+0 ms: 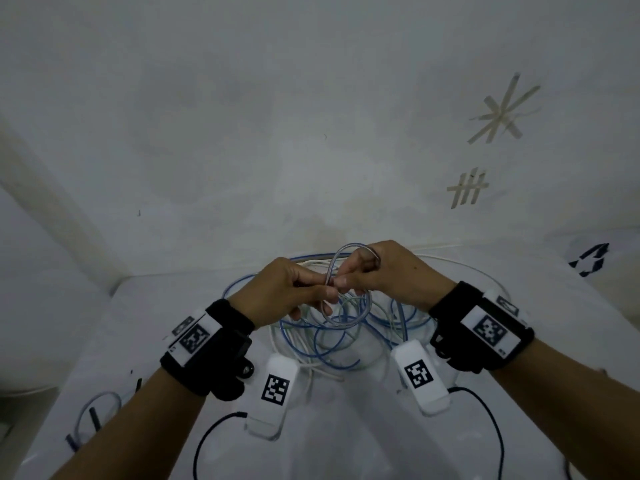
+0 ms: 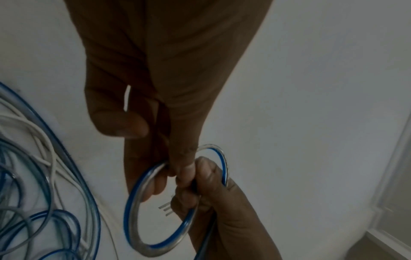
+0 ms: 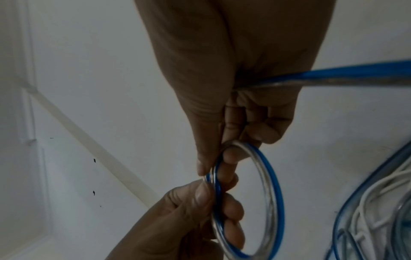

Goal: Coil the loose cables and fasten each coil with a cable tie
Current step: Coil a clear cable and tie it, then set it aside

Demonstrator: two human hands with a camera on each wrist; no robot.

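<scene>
Both hands pinch one small loop.
Left hand point(image 1: 294, 292) and right hand point(image 1: 391, 275) clamp the cable point(image 1: 337, 268) crossing, keeping the loop point(image 2: 138, 207) from springing open.

It looked like a plain room set up for recording, not a lived-in home. A bare white wall point(image 1: 277, 116) filled the top of the frame, with tape marks point(image 1: 498, 112) stuck at the upper right. A white table point(image 1: 346, 445) sat at the bottom.
</scene>
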